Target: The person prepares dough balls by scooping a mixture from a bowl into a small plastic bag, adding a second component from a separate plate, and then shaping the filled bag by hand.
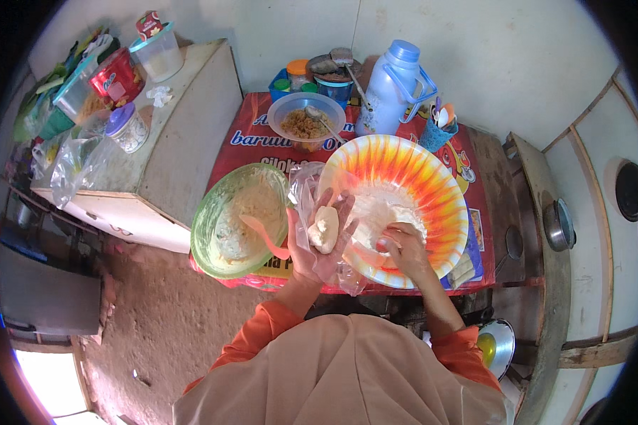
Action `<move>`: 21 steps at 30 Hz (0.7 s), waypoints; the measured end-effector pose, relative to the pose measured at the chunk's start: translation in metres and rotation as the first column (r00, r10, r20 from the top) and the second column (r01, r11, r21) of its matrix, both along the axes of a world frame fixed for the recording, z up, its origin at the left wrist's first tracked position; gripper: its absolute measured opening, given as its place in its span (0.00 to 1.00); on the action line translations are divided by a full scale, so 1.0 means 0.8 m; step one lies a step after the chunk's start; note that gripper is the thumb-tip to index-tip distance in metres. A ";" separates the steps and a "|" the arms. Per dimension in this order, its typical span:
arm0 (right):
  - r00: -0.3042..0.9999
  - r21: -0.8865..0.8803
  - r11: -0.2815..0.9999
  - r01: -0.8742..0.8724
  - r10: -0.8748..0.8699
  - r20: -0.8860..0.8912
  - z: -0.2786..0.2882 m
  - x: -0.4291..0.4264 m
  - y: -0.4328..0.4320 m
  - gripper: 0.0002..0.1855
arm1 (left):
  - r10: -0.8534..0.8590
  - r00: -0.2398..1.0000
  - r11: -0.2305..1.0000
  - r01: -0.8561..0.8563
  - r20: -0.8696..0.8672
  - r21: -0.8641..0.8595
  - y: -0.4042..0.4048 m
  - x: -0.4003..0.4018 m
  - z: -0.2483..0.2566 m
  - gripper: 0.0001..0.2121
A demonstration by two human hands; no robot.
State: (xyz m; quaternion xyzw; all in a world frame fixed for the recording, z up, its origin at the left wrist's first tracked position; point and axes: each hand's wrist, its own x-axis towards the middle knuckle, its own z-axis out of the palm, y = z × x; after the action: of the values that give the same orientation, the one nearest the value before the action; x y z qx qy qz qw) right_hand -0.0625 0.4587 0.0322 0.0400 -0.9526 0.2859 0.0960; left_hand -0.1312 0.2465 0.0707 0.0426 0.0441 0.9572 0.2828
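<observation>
My left hand [319,255] is palm up between the two bowls, with a clear plastic sheet [304,186] spread over it. On the plastic rests a flattened oval of pale dough [324,228] with a small lump on top. My right hand [404,247] is inside a large orange-and-yellow patterned bowl [425,164], its curled fingertips at the white flour [372,212]. Whether those fingers pinch anything is hard to tell. To the left sits a green bowl [204,223] with pale dough mixture [234,228] and a pink plastic spoon [263,234] leaning in it.
Behind the bowls stand a translucent bowl [276,112] of brown crumbly filling with a metal spoon, a blue thermos [391,90], a cup of cutlery [438,133] and a stone mortar [329,66]. A white cabinet [186,122] bearing containers is at left.
</observation>
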 end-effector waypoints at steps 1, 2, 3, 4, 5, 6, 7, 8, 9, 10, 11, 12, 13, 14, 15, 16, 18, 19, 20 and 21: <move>0.991 -0.228 0.973 -0.045 0.014 -0.135 0.001 -0.001 -0.019 0.16 | -0.003 1.000 1.000 0.003 -0.003 -0.005 0.000 0.001 -0.001 0.35; 0.990 -0.232 0.972 -0.043 0.010 -0.138 -0.012 -0.002 -0.032 0.16 | -0.020 1.000 1.000 0.021 -0.023 0.015 0.002 0.001 -0.004 0.34; 0.994 -0.748 0.655 -0.101 0.103 -0.044 -0.034 -0.003 -0.043 0.20 | -0.047 0.998 0.998 0.049 -0.044 0.040 0.006 0.002 -0.008 0.34; 0.984 -0.912 0.397 -0.100 0.175 -0.031 -0.031 -0.006 -0.058 0.22 | -0.055 0.997 0.998 0.057 -0.047 0.042 0.010 0.002 -0.016 0.34; 0.973 -0.993 0.104 -0.054 0.228 -0.029 -0.027 -0.010 -0.073 0.24 | -0.041 0.999 0.999 0.042 -0.033 0.019 0.015 0.003 -0.026 0.34; 0.964 -0.985 0.111 -0.129 0.246 -0.099 0.008 -0.013 -0.098 0.37 | -0.014 1.000 1.000 0.014 -0.017 -0.007 0.016 0.003 -0.031 0.33; 0.953 -0.972 0.119 -0.201 0.255 -0.166 0.030 -0.012 -0.112 0.52 | -0.020 1.000 1.000 0.020 -0.016 -0.007 0.019 0.007 -0.025 0.33; 0.972 -0.978 0.162 -0.128 0.218 -0.091 0.034 -0.010 -0.121 0.50 | 0.083 0.995 0.982 -0.093 -0.064 -0.162 0.018 0.013 -0.012 0.34; 0.985 -0.977 0.206 -0.051 0.174 -0.014 0.041 -0.007 -0.128 0.47 | 0.170 0.977 0.932 -0.201 -0.126 -0.302 0.018 0.016 -0.003 0.34; 0.986 -0.989 0.147 -0.029 0.167 -0.004 0.052 -0.007 -0.133 0.44 | 0.105 0.994 0.953 -0.101 -0.001 -0.286 0.015 0.015 -0.016 0.34; 0.987 -0.996 0.087 -0.008 0.161 0.006 0.058 -0.009 -0.135 0.42 | 0.105 0.994 0.953 -0.101 -0.003 -0.287 0.014 0.016 -0.015 0.34; 0.987 -0.957 0.271 -0.107 0.142 -0.070 0.058 -0.011 -0.133 0.37 | 0.086 0.996 0.951 -0.085 -0.008 -0.296 0.014 0.017 -0.015 0.34; 0.988 -0.957 0.270 -0.106 0.140 -0.070 0.060 -0.009 -0.136 0.37 | 0.068 0.998 0.950 -0.069 -0.014 -0.306 0.013 0.018 -0.015 0.34; 0.966 -0.764 0.598 -0.242 0.073 -0.248 0.064 -0.006 -0.141 0.32 | 0.066 0.998 0.949 -0.067 -0.013 -0.307 0.013 0.019 -0.015 0.34; 0.901 -0.448 0.847 -0.285 0.077 -0.427 0.070 -0.003 -0.145 0.27 | 0.040 0.997 0.955 -0.057 -0.062 -0.291 0.014 0.020 -0.015 0.35; 0.908 -0.185 0.938 -0.292 0.211 -0.363 0.073 0.001 -0.140 0.25 | 0.015 0.994 0.960 -0.046 -0.111 -0.276 0.014 0.020 -0.013 0.35; 0.904 -0.033 0.947 -0.319 0.293 -0.310 0.069 0.002 -0.134 0.24 | 0.003 0.994 0.943 -0.040 -0.113 -0.329 0.004 0.023 0.000 0.36; 0.902 0.124 0.933 -0.336 0.357 -0.244 0.068 0.002 -0.131 0.24 | -0.021 0.993 0.926 -0.024 -0.114 -0.376 0.002 0.026 0.011 0.38; 0.912 0.067 0.944 -0.323 0.330 -0.245 0.070 0.002 -0.130 0.23 | 0.002 1.000 0.925 -0.012 -0.027 -0.379 0.004 0.029 0.023 0.38; 0.912 0.068 0.944 -0.322 0.329 -0.246 0.066 0.002 -0.128 0.23 | 0.001 1.000 0.926 -0.012 -0.027 -0.378 0.005 0.027 0.019 0.38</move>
State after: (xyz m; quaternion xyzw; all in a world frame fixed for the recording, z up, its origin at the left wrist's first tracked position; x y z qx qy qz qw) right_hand -0.0609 0.3560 0.0851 0.2355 -0.9161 0.2779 0.1676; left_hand -0.1097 0.2502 0.0856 -0.0002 0.2317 0.9310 0.2820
